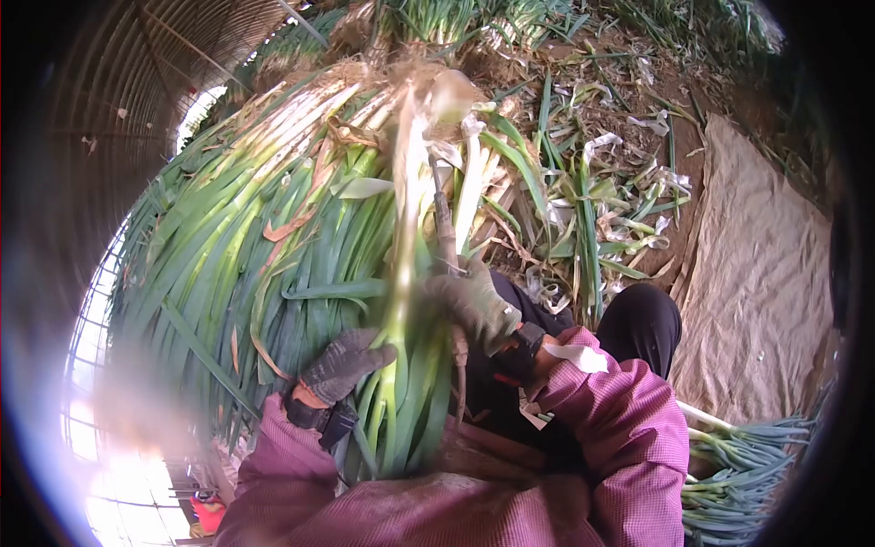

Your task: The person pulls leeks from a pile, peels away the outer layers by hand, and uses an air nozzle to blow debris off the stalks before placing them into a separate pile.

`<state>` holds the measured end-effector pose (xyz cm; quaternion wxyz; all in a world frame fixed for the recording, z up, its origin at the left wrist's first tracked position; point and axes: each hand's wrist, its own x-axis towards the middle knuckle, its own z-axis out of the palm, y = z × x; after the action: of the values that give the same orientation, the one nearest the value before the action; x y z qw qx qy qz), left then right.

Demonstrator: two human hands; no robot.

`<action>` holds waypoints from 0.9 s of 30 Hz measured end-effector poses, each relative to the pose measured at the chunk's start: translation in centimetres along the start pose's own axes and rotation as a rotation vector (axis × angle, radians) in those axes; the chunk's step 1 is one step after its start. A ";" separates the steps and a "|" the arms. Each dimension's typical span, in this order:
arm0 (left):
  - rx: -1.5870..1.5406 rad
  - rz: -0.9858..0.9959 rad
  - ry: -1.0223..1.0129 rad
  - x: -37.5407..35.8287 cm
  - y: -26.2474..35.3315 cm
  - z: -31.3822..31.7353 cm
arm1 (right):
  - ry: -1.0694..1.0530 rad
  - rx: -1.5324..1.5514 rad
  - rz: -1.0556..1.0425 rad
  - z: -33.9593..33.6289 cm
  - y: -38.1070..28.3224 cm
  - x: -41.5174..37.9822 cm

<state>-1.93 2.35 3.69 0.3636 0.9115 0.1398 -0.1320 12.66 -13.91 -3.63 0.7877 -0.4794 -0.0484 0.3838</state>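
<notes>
My left hand (348, 366), in a dark grey work glove, closes round the leafy part of a large green onion (401, 264). Its white stalk points away from me, and the root end is blurred. My right hand (476, 303), also gloved, grips a slim wand-like tool (445, 223) with a thin hose end trailing below; some of its fingers are blurred. The tool lies alongside the stalk, just to its right. Under and beside my left hand spreads a big heap of green onions (219, 228), roots away from me.
Peeled skins and leaf scraps (629, 201) litter the soil ahead and right. A beige cloth sheet (752, 283) lies at far right, with more green onions (743, 474) below it. Other bundles (437, 18) stand at the back. A ribbed tunnel wall (100, 109) rises at left.
</notes>
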 end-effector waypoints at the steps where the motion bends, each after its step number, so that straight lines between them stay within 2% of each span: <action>1: 0.080 0.050 0.013 0.6 0.3 0.3 | 0.014 0.031 -0.009 -0.1 0.5 0.4; 2: -0.061 0.065 -0.046 0.9 1.0 0.6 | 0.028 0.065 -0.021 -0.3 1.1 1.1; 4: 0.113 0.069 -0.053 1.5 -0.2 1.5 | -0.069 0.224 -0.023 -2.0 4.5 5.5; 6: 0.199 0.098 -0.102 1.0 0.6 2.1 | -0.075 0.174 -0.010 -1.9 3.9 5.7; 8: 0.542 0.586 0.019 0.4 -1.1 2.5 | 0.026 -0.090 0.009 -0.6 -0.8 1.0; 9: 0.711 0.831 0.080 0.1 -1.3 2.9 | 0.034 -0.078 0.013 -0.5 -1.0 0.8; 10: 0.500 0.523 0.005 -0.3 -1.3 3.3 | 0.046 -0.065 0.014 -0.5 -1.2 0.6; 13: 0.534 0.498 -0.065 -0.6 -0.2 3.3 | 0.090 0.125 -0.093 -0.9 0.3 1.5; 14: 0.549 0.411 -0.038 -0.3 0.1 3.1 | 0.099 0.213 -0.141 -0.8 1.3 2.3; 17: 0.651 0.528 0.003 3.7 -0.2 2.1 | 0.027 0.268 0.024 -1.5 3.6 4.2; 18: 0.700 0.511 0.116 4.6 -0.4 2.2 | 0.113 0.106 -0.053 -0.3 1.1 1.1; 20: 0.798 0.492 0.342 6.7 -0.6 2.3 | 0.113 0.120 -0.089 0.7 1.4 -0.9; 23: 0.417 0.487 0.548 8.6 -2.1 1.4 | 0.106 -0.016 -0.133 1.9 2.7 -3.6; 24: 0.580 0.358 0.592 8.7 -1.1 1.2 | 0.057 -0.057 -0.048 2.4 2.9 -4.4; 27: 0.938 -0.167 0.301 10.8 0.6 1.6 | -0.067 -0.112 0.268 2.8 1.1 -6.2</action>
<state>8.04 2.51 -0.72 -0.1214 0.9715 0.1888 -0.0763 6.43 -15.64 -1.22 0.6995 -0.5115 -0.0316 0.4981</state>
